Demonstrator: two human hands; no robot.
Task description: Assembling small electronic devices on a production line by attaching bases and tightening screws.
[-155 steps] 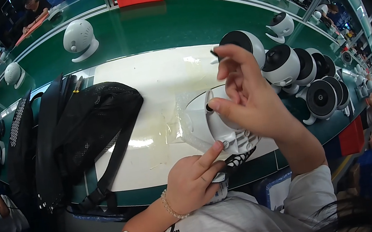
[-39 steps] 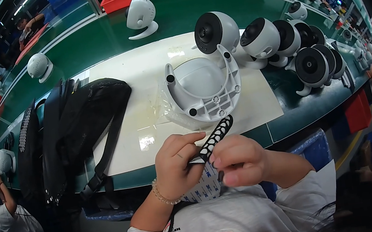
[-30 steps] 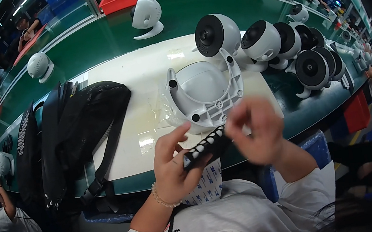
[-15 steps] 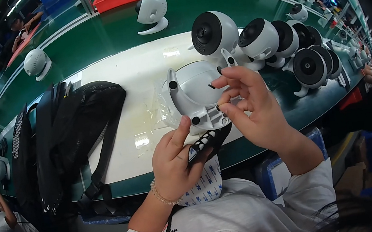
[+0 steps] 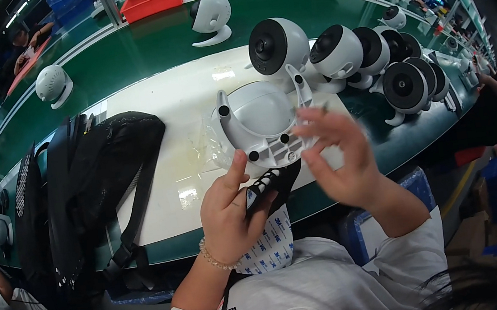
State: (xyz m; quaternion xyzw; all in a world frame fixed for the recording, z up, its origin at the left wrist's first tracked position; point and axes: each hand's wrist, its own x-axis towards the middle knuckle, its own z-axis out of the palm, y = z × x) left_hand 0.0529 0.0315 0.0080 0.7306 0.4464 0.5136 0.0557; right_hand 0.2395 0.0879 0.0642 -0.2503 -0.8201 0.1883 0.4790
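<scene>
My left hand (image 5: 230, 217) is closed on a sheet of round black adhesive pads (image 5: 278, 183), whose white backing with blue print (image 5: 271, 243) hangs below it. Just beyond lies an upturned white fan (image 5: 255, 109), its curved stand (image 5: 240, 138) facing up. Black pads show on the stand's two arm tips, and two more sit on its near edge, one of them a dark pad (image 5: 284, 138) close to my right fingers. My right hand (image 5: 346, 158) hovers by the stand's right side, fingers and thumb apart, blurred by motion. I make out nothing between them.
Several white fans with black fronts (image 5: 335, 52) crowd the right. Two more white fans, one of them a rear-turned fan (image 5: 53, 84), stand on the green belt (image 5: 122, 55). A black bag (image 5: 116, 147) lies at left. A red tray (image 5: 152, 1) sits at the back; other people work around.
My right fingers have parted and drawn back to the right from the stand's near edge, where a black pad now shows. My left hand keeps its hold on the pad sheet.
</scene>
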